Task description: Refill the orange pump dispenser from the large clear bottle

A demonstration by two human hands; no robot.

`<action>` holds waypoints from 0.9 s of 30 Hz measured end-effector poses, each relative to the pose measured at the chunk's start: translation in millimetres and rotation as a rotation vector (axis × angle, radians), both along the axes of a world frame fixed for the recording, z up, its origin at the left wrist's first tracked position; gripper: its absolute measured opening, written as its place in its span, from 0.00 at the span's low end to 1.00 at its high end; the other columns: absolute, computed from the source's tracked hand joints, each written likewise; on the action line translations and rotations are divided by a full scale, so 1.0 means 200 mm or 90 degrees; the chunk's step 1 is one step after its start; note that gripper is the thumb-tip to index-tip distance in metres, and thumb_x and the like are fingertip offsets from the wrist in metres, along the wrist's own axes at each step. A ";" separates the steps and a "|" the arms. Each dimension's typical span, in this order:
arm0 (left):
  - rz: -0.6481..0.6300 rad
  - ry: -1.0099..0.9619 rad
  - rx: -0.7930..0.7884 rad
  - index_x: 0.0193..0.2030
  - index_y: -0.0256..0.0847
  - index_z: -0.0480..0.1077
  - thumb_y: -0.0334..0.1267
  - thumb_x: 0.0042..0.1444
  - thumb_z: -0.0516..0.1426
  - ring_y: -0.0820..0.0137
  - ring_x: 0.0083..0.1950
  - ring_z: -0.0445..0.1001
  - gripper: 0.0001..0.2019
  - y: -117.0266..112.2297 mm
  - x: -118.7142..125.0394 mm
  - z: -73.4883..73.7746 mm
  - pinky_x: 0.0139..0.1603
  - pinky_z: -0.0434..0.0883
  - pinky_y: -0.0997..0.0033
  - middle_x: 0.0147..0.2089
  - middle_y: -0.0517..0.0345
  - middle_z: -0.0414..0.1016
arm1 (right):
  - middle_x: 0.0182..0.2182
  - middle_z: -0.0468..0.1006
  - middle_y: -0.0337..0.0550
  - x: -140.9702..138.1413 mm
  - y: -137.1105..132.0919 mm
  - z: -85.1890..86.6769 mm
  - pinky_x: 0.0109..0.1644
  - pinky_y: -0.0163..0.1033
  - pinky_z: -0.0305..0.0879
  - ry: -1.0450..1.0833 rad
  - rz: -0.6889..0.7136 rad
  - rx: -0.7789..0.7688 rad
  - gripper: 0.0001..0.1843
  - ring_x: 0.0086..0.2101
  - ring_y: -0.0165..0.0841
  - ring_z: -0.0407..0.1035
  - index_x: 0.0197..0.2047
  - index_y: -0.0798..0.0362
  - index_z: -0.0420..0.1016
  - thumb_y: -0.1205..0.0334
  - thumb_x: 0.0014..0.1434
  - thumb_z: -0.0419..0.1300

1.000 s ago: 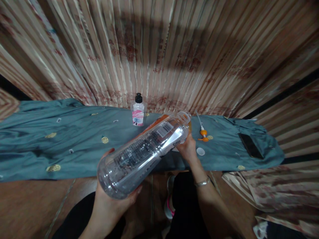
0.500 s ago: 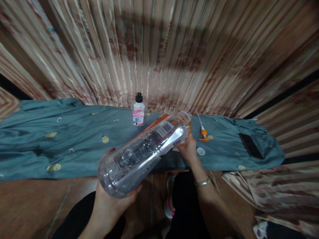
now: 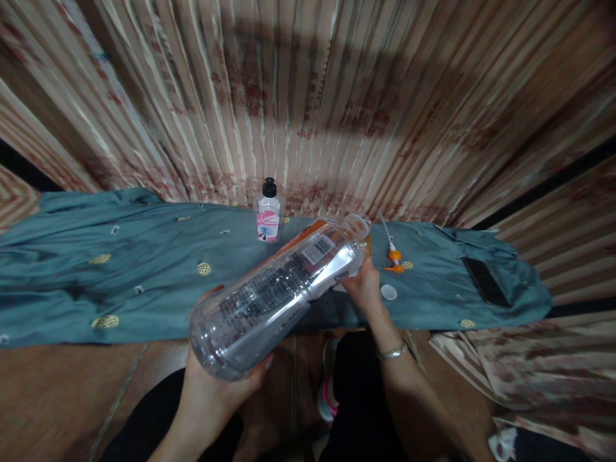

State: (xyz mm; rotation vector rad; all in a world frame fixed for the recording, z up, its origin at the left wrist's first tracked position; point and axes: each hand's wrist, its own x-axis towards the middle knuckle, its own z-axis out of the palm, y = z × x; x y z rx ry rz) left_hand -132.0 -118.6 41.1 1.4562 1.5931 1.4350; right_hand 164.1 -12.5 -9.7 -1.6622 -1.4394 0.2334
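Observation:
A large clear plastic bottle (image 3: 269, 301) with a barcode label is tilted across the middle, its base towards me and its mouth up and to the right. My left hand (image 3: 221, 378) is wrapped around the base from below. Beside the bottle's mouth, my right hand (image 3: 363, 285) closes on an amber container (image 3: 368, 245), mostly hidden behind the clear bottle. To the right of that hand lie an orange pump head (image 3: 394, 258) with a thin tube and a round white cap (image 3: 389, 292).
A small bottle (image 3: 268, 218) with a black cap and pink label stands upright at the back. A dark phone (image 3: 486, 282) lies at the right on the teal cloth (image 3: 158, 256) covering the narrow table. Pleated curtains (image 3: 298, 96) hang right behind it.
Both hands and the clear bottle keep nearly the same position and tilt. The view has shifted very slightly; nothing is picked up or let go.

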 end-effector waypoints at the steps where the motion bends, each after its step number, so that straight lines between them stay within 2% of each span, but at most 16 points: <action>1: -0.001 0.005 0.012 0.38 0.48 0.74 0.42 0.38 0.74 0.49 0.47 0.85 0.20 0.00 0.01 0.01 0.61 0.79 0.38 0.41 0.55 0.85 | 0.43 0.87 0.56 0.00 0.00 0.00 0.46 0.55 0.81 0.001 0.002 -0.001 0.31 0.42 0.53 0.84 0.55 0.54 0.72 0.48 0.51 0.66; 3: -0.015 0.012 0.033 0.38 0.49 0.72 0.44 0.42 0.72 0.50 0.49 0.85 0.18 0.00 0.03 0.03 0.60 0.80 0.42 0.40 0.57 0.84 | 0.44 0.86 0.56 0.00 0.00 0.01 0.46 0.55 0.81 0.004 0.007 -0.001 0.32 0.42 0.53 0.84 0.56 0.55 0.71 0.48 0.51 0.65; 5: -0.058 0.042 0.026 0.37 0.49 0.71 0.42 0.40 0.72 0.50 0.47 0.86 0.18 0.00 0.05 0.06 0.60 0.81 0.44 0.34 0.61 0.80 | 0.44 0.86 0.57 0.00 0.00 0.01 0.47 0.55 0.81 0.005 0.010 -0.002 0.32 0.43 0.53 0.84 0.56 0.55 0.71 0.47 0.51 0.65; 6: -0.030 0.028 0.035 0.38 0.49 0.71 0.42 0.42 0.70 0.51 0.47 0.85 0.17 0.00 0.05 0.08 0.61 0.80 0.44 0.33 0.61 0.79 | 0.44 0.86 0.57 0.00 0.00 0.01 0.47 0.55 0.81 0.003 0.009 -0.003 0.32 0.43 0.54 0.83 0.56 0.55 0.71 0.47 0.51 0.64; 8: -0.026 0.019 0.024 0.42 0.48 0.73 0.44 0.44 0.68 0.51 0.45 0.85 0.17 0.00 0.05 0.09 0.62 0.79 0.43 0.34 0.61 0.79 | 0.44 0.86 0.57 0.00 0.00 0.00 0.47 0.55 0.81 -0.003 0.005 -0.006 0.32 0.43 0.54 0.83 0.57 0.54 0.70 0.47 0.52 0.65; 11: -0.043 0.033 -0.007 0.51 0.47 0.75 0.46 0.42 0.70 0.53 0.38 0.83 0.27 0.00 0.05 0.09 0.60 0.79 0.42 0.37 0.58 0.82 | 0.43 0.86 0.56 0.00 0.00 -0.01 0.45 0.54 0.80 -0.013 0.000 -0.011 0.32 0.42 0.53 0.83 0.57 0.54 0.70 0.47 0.52 0.65; 15: 0.010 -0.002 0.018 0.56 0.47 0.73 0.46 0.43 0.68 0.52 0.43 0.83 0.30 -0.01 0.08 0.08 0.62 0.78 0.43 0.42 0.56 0.82 | 0.43 0.86 0.55 0.01 0.01 -0.02 0.44 0.54 0.81 -0.024 0.001 -0.009 0.33 0.41 0.52 0.83 0.57 0.54 0.70 0.47 0.52 0.65; 20: 0.009 0.015 0.021 0.53 0.46 0.74 0.47 0.45 0.67 0.52 0.43 0.82 0.26 -0.01 0.09 0.08 0.64 0.76 0.42 0.40 0.57 0.81 | 0.43 0.85 0.56 0.01 0.01 -0.01 0.46 0.56 0.81 -0.026 0.004 -0.007 0.32 0.42 0.54 0.83 0.57 0.55 0.70 0.49 0.51 0.64; 24: 0.033 0.027 0.023 0.42 0.48 0.72 0.50 0.44 0.69 0.55 0.37 0.78 0.20 -0.01 0.08 0.05 0.62 0.77 0.41 0.36 0.60 0.76 | 0.42 0.85 0.56 0.01 0.01 -0.01 0.46 0.56 0.80 -0.020 0.007 -0.014 0.32 0.42 0.55 0.83 0.56 0.54 0.69 0.48 0.51 0.64; 27: 0.037 0.008 0.039 0.39 0.49 0.70 0.50 0.44 0.69 0.55 0.38 0.79 0.19 -0.01 0.09 0.05 0.63 0.77 0.41 0.36 0.61 0.75 | 0.43 0.85 0.57 0.00 0.01 0.00 0.47 0.56 0.80 -0.012 0.000 -0.012 0.32 0.43 0.55 0.83 0.56 0.54 0.69 0.47 0.51 0.63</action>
